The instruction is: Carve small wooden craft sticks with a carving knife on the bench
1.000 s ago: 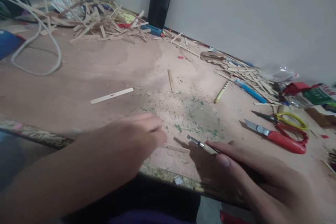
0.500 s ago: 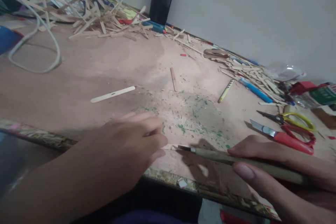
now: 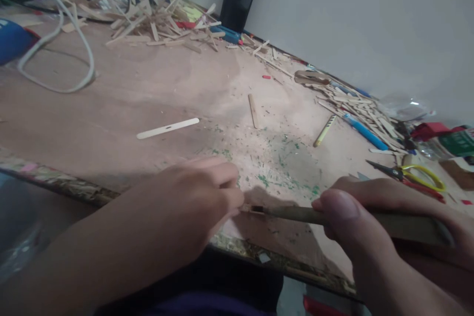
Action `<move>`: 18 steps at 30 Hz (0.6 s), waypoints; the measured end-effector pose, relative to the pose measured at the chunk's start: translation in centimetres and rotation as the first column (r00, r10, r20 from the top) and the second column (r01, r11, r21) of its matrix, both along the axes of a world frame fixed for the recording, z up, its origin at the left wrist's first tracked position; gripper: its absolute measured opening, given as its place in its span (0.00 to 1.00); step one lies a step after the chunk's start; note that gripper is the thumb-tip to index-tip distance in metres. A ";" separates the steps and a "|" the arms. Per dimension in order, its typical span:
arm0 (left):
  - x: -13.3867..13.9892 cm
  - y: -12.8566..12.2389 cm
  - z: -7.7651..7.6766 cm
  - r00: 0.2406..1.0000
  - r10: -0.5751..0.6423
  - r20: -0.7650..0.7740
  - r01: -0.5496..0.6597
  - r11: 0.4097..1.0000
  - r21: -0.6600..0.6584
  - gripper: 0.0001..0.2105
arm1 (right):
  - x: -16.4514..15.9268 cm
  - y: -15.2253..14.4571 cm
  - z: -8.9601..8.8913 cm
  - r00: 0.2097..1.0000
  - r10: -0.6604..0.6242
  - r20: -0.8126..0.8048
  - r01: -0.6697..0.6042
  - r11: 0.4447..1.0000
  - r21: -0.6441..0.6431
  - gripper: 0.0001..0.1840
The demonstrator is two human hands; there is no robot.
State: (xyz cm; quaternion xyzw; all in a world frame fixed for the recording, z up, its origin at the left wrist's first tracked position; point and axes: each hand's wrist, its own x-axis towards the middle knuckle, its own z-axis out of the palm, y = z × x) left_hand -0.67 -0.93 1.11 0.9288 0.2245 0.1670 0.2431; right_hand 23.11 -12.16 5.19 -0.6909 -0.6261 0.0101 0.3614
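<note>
My left hand (image 3: 200,197) is closed at the near side of the table, its fingers pinching a thin wooden craft stick (image 3: 247,207). Only a short end of that stick shows beyond the fingertips. My right hand (image 3: 377,227) grips a slim wooden-handled tool (image 3: 296,213) with a narrow dark tip. That tip meets the stick's end just right of my left fingers; whether it is a blade or a brush I cannot tell. Beyond my left hand lies another craft stick (image 3: 168,128) with a small dark mark in its middle.
Green scraps (image 3: 264,180) litter the wooden table (image 3: 122,79). At the back left rises a heap of craft sticks (image 3: 144,19) near a white cable (image 3: 89,59). Yellow-handled scissors (image 3: 422,175), a blue pen-like tool (image 3: 365,131) and a striped pencil (image 3: 325,131) lie rightward.
My right hand has rolled over the tool, its thumb now on top, and the tip has shifted onto the stick's end. The red-handled cutter is now mostly hidden. The view has shifted slightly.
</note>
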 end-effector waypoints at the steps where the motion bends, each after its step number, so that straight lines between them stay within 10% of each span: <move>1: 0.0 0.0 0.0 1.000 0.003 0.010 -0.003 1.000 0.005 0.21 | -0.1 0.2 0.0 1.000 0.021 -0.017 -0.021 1.000 0.004 0.15; 14: -0.1 -0.3 -0.4 1.000 0.014 0.024 -0.013 0.999 -0.032 0.17 | -0.4 0.3 0.5 0.993 0.114 0.012 -0.113 0.993 -0.033 0.17; 18: -0.2 -0.4 -0.4 1.000 0.018 0.011 -0.018 0.998 -0.060 0.18 | 0.3 0.8 1.0 0.942 0.330 0.065 -0.324 0.942 -0.084 0.19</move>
